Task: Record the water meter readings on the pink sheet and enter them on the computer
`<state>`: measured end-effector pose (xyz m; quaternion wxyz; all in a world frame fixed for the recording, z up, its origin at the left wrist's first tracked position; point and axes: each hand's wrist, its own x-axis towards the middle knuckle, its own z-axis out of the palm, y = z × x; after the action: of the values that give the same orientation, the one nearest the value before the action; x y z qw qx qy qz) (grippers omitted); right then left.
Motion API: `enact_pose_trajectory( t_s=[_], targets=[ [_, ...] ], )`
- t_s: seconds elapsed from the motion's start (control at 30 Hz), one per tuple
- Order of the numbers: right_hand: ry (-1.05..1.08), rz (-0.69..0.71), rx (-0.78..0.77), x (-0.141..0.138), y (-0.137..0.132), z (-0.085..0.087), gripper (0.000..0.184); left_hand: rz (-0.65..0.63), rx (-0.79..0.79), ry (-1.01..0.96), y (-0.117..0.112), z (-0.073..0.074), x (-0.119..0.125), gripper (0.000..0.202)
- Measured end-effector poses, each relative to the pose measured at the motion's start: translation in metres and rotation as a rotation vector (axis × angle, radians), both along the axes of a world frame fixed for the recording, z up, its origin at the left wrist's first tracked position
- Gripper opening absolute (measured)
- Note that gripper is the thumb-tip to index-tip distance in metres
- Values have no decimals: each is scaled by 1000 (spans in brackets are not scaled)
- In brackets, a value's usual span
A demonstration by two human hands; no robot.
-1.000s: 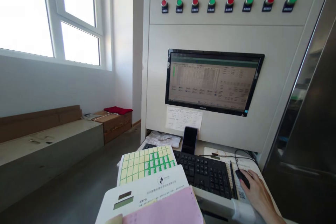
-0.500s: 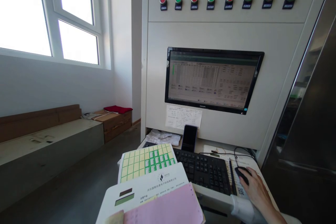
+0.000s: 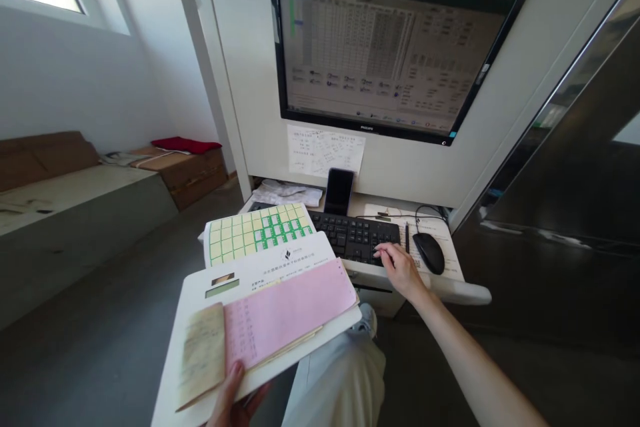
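Note:
My left hand grips the near edge of a stack of papers at the bottom of the view, thumb on top. The stack is a white folder with a pink form, a yellowish slip and a sheet of green and yellow labels. My right hand rests on the right end of the black keyboard, fingers curled down onto the keys. The black mouse lies just right of that hand, untouched. A monitor showing a table is set in the cabinet above.
A dark phone leans upright behind the keyboard, under a taped paper note. A pen lies between keyboard and mouse. Crumpled paper sits at the shelf's left. A concrete ledge with cardboard boxes and red cloth runs along the left wall.
The view has dropped and moved closer to the screen. My right hand left the mouse and went left onto the keyboard. More of the paper stack and my left hand show.

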<state>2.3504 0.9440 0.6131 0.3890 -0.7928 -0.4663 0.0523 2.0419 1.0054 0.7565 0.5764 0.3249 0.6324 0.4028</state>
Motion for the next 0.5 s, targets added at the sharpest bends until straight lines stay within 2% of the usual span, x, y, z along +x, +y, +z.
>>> enact_pose_trajectory(
  t_s=[0.13, 0.3, 0.37, 0.5],
  targets=[
    [5, 14, 4, -4, 8, 2, 30, 9, 15, 4, -1, -1, -1, 56],
    [18, 16, 17, -1, 3, 6, 29, 51, -12, -56, -4, -13, -9, 50],
    [23, 0, 28, 1, -1, 3, 28, 60, -23, -83, -5, -17, -11, 47],
    [-62, -124, 20, 9, -5, -11, 29, 81, -47, -116, -7, -20, -11, 45]
  ],
)
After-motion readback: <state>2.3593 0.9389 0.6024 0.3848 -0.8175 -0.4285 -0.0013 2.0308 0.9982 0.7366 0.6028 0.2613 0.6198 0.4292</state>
